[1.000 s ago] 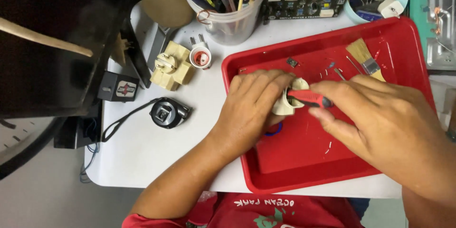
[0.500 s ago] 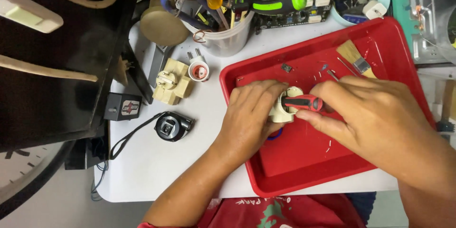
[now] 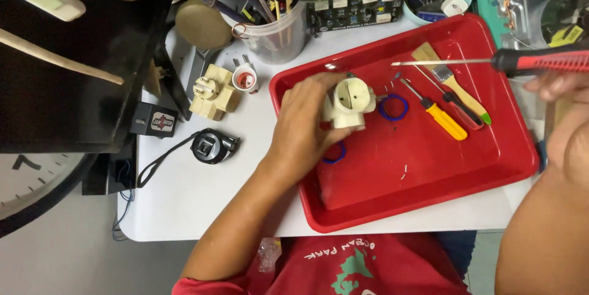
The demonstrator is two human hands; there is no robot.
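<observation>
The tray [image 3: 521, 166] lies on the table [image 3: 202, 203], right of centre. Over its left part the left hand [image 3: 304, 123] holds an adapter [image 3: 350, 103]. Right of that, in the tray, lie a ring [image 3: 392, 108], two screwdrivers [image 3: 438, 117] and a brush [image 3: 451, 83] — side by side. Above the tray's far right corner the right hand [image 3: 555, 83] holds a long screwdriver [image 3: 491, 62]. Left of the tray sit a second adapter [image 3: 211, 92] and a plug [image 3: 245, 77]; behind them, a tool cup [image 3: 276, 34].

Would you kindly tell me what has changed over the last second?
The right hand has lifted the red-handled screwdriver off the cream adapter and swung it out right, past the red tray edge. The left hand still holds the adapter over the tray; the brush stays put.
</observation>
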